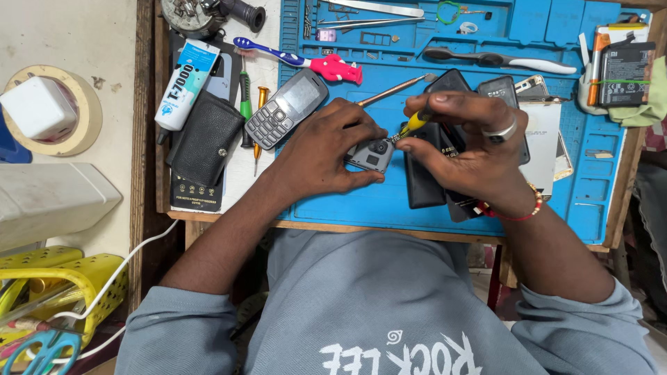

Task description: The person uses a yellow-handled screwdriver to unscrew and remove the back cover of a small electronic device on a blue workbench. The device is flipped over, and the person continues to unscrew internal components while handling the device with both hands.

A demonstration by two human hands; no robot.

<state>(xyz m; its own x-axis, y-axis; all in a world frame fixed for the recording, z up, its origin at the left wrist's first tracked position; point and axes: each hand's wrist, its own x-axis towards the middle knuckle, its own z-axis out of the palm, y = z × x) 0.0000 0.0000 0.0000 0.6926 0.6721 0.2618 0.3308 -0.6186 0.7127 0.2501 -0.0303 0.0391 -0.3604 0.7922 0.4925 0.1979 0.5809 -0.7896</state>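
- Phone part (370, 154): small grey piece with a round camera hole, sitting on the blue mat (361, 201) near the front edge of the bench, right in front of the person.
- Left hand (321, 154) is curled over it, fingers closed on its left side and top edge, pinning it flat to the mat.
- Right hand (467, 142) has its fingers pinched together on a yellow-handled screwdriver (411, 126), tip down on the part's upper right corner. There's a ring on one finger and a red bead bracelet on the wrist.
- To do this bit well, I'd say keep the driver in line with the screw, press down lightly, and turn from the fingertips. Screws that tiny look easy to strip.
- The left-hand grip looks right to me: low and firm so the part can't spin.
- Nearby: keypad phone (286, 107) just left of the left hand, dark phones (424, 182) under the right hand, pink toothbrush (306, 62) further back, glue tube (182, 85) and black pouch (206, 137) off the mat to the left.
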